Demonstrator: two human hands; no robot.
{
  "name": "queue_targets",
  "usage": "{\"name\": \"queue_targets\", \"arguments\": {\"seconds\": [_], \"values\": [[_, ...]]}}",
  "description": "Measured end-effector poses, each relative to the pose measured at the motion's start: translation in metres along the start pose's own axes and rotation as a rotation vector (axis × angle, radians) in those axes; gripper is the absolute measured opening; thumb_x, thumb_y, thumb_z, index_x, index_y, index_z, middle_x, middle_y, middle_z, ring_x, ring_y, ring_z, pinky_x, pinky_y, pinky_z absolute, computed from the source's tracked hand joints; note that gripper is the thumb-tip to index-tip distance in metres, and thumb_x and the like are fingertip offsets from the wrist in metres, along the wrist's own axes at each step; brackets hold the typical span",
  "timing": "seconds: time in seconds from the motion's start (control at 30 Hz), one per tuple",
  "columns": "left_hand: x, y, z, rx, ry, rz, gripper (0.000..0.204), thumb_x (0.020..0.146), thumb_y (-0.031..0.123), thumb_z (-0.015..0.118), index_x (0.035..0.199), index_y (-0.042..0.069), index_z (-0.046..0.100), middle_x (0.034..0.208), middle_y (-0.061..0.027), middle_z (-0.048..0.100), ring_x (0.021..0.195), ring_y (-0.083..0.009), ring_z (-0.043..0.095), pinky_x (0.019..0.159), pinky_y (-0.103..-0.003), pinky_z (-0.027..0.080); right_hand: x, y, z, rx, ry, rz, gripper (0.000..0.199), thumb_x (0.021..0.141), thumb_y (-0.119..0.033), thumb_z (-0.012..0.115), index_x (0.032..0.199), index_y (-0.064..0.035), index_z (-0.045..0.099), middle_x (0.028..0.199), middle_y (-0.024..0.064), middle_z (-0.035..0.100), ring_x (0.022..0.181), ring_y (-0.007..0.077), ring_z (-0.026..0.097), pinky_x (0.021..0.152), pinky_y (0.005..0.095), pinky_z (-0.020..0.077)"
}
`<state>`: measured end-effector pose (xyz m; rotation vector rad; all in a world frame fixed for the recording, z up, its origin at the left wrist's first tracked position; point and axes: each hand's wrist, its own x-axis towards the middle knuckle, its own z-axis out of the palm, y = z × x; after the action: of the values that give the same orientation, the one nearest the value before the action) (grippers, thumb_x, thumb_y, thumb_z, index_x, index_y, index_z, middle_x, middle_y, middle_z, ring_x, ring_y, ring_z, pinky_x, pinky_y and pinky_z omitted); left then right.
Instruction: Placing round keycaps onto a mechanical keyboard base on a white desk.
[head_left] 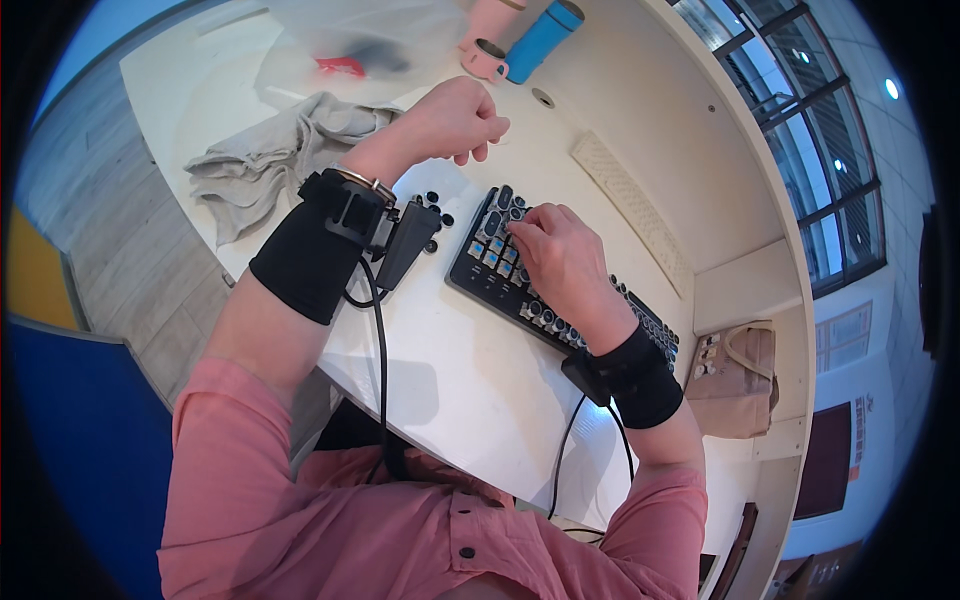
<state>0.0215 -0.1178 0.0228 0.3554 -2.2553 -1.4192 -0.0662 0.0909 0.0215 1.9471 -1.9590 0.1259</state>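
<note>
At a curved white desk [450, 380], my right hand [560, 255] lies palm-down on a black mechanical keyboard [500, 270], fingers curled and pinching at a key near its far end; whether a cap has come free between the fingertips I cannot tell. Several keycaps are off at that end, baring pale blue switch tops among the remaining round-edged dark caps. My left hand [455, 120] hovers above the desk beyond the keyboard, closed into a loose fist, and whatever it may hold is hidden. Small loose black keycaps [432, 200] sit scattered on the desk just beside the keyboard's far left corner. Both wrists wear black fabric bands with boxy black plastic units and trailing cables. Farther back lie a crumpled grey cloth [270, 160], a filmy clear plastic bag [350, 50] with dark and red items inside, a pink mug [488, 45], a blue cylindrical bottle [543, 38] and a flat white perforated strip [630, 210].
</note>
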Motion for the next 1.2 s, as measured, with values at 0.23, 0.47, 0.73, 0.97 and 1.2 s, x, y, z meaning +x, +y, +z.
{"name": "queue_targets", "arguments": {"seconds": [0.23,0.47,0.73,0.97,1.2], "values": [[0.001,-0.001,0.002,0.004,-0.016,-0.001,0.027,0.081,0.02,0.054,0.07,-0.003,0.063,0.06,-0.0079,0.064,0.046,-0.0128,0.057,0.042,-0.027,0.042,0.004,0.0,0.006,0.009,0.012,0.036,0.007,0.079,-0.009,0.064,0.083,-0.004,0.067,0.079,0.0073,0.06,0.078,0.0247,0.059,0.063,0.0362,0.0506],[0.001,-0.003,0.001,0.013,-0.008,0.023,0.028,0.083,0.021,0.057,0.072,-0.004,0.061,0.058,-0.0072,0.061,0.044,-0.0107,0.054,0.041,-0.025,0.041,0.003,-0.009,0.006,-0.086,0.043,0.066,0.003,0.077,-0.01,0.066,0.078,-0.007,0.066,0.078,0.0057,0.06,0.076,0.0226,0.059,0.06,0.0356,0.0498],[0.002,-0.002,0.002,0.057,-0.007,0.047,0.029,0.084,0.021,0.056,0.073,-0.006,0.061,0.058,-0.0082,0.062,0.044,-0.0116,0.055,0.043,-0.025,0.043,-0.002,-0.009,0.011,-0.088,0.097,0.078,0.008,0.072,-0.009,0.066,0.08,-0.0075,0.065,0.078,0.0052,0.058,0.075,0.0226,0.059,0.058,0.0353,0.0495],[0.002,-0.003,0.002,0.061,-0.009,0.026,0.029,0.084,0.021,0.056,0.075,-0.006,0.062,0.059,-0.0082,0.062,0.045,-0.0122,0.055,0.043,-0.025,0.045,-0.002,-0.011,0.011,-0.161,0.062,-0.014,0.007,0.071,-0.007,0.062,0.078,-0.0055,0.063,0.078,0.0065,0.055,0.077,0.023,0.057,0.058,0.0345,0.0497],[0.002,-0.001,0.003,0.06,-0.02,0.025,0.028,0.084,0.02,0.056,0.074,-0.005,0.062,0.059,-0.008,0.062,0.045,-0.0119,0.055,0.043,-0.025,0.044,-0.002,-0.013,0.005,-0.21,0.002,-0.083,0.006,0.075,-0.006,0.061,0.079,-0.0018,0.063,0.079,0.0076,0.055,0.078,0.0237,0.057,0.061,0.0338,0.051]]}}
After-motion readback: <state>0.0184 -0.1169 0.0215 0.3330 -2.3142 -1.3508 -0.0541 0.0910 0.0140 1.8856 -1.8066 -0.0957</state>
